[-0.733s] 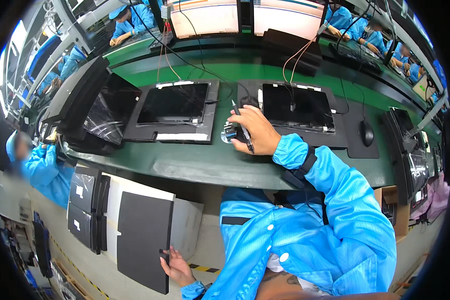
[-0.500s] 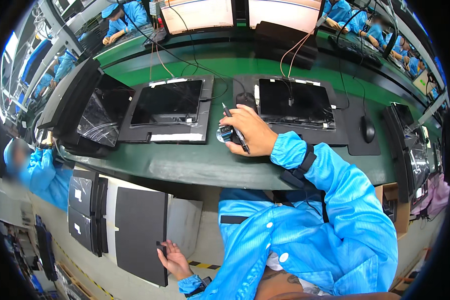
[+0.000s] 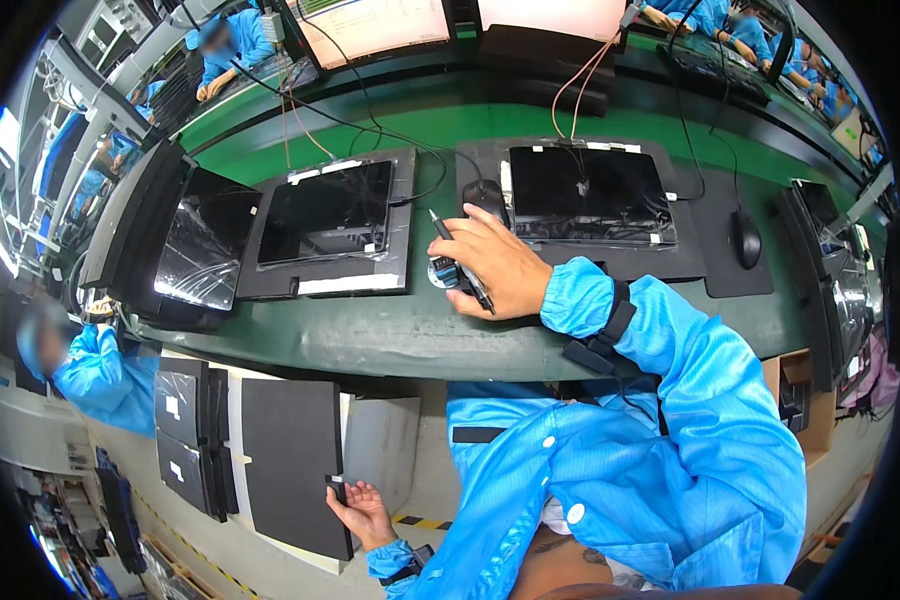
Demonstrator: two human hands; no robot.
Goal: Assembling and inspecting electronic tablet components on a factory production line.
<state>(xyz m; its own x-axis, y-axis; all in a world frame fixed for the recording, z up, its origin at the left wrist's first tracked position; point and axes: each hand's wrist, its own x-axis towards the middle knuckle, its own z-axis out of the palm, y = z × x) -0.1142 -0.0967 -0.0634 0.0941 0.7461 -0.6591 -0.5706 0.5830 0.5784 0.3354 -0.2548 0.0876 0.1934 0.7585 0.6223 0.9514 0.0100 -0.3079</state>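
Item: right hand (image 3: 497, 268) on green bench, closed round a dark pen-like tool (image 3: 460, 262), beside a mouse (image 3: 485, 197). Left hand (image 3: 362, 510) (low, off bench) pinches the edge of an upright dark panel (image 3: 295, 462). Step: drawing a panel from stock; lifting needs firmer grip

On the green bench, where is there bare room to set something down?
Bare green strip along the near edge, below the grey tray holding a dark panel. Crowded around the right hand, black mouse and second tray.

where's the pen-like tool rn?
Head view, centre: the pen-like tool is in the right hand on the green bench, between the two open laptops, beside the mouse.
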